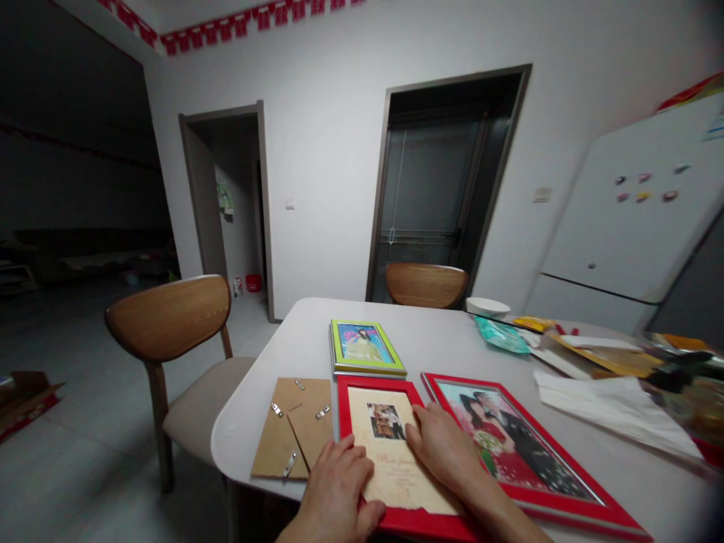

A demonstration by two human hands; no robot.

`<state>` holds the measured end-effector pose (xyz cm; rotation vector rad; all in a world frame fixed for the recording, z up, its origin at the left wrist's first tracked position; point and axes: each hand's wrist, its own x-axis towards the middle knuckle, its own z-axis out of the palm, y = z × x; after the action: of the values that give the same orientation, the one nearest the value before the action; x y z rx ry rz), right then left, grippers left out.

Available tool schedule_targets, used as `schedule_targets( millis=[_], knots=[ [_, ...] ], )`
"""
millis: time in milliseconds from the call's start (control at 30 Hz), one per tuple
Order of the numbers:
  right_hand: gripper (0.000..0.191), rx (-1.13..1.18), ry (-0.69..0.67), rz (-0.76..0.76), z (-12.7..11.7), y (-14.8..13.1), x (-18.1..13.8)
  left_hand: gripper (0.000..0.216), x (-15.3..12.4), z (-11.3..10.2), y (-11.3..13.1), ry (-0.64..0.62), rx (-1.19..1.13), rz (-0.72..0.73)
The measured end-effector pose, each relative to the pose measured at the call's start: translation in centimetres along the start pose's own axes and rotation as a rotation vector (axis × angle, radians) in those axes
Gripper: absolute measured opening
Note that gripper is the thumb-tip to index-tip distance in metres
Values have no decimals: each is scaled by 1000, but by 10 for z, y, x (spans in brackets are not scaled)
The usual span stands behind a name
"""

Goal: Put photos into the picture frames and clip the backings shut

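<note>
A red picture frame [407,520] lies at the table's near edge, a cream paper insert [390,475] with a small printed photo inside its border. My left hand [339,490] grips the frame's lower left side, fingers bent over the edge and thumb near the bottom. On the other side, my right hand [444,449] is closed at the frame's right side, its fingertips against the insert. To the left rests a brown backing board [294,430] with metal clips and a stand flap. Another red frame [566,452], holding a photo of a couple, lies to the right.
Beyond the red frame sits a lime-green frame [367,347] with a photo. White paper [616,407], a teal packet [501,335] and a white bowl [487,306] occupy the table's right side. Wooden chairs [170,317] stand at the left and the far side.
</note>
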<state>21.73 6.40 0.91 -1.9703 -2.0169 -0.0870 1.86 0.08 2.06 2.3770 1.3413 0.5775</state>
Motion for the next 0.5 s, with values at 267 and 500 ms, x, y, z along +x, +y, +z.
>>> schedule_targets(
  millis=[267,500],
  knots=[
    [29,166,24,-155,-8,-14,-7,45,-12,-6,-9,55,-18,40],
    [29,380,-100,-396,-21,-79,-29,48,-49,-28,-68,209,118,-189]
  ],
)
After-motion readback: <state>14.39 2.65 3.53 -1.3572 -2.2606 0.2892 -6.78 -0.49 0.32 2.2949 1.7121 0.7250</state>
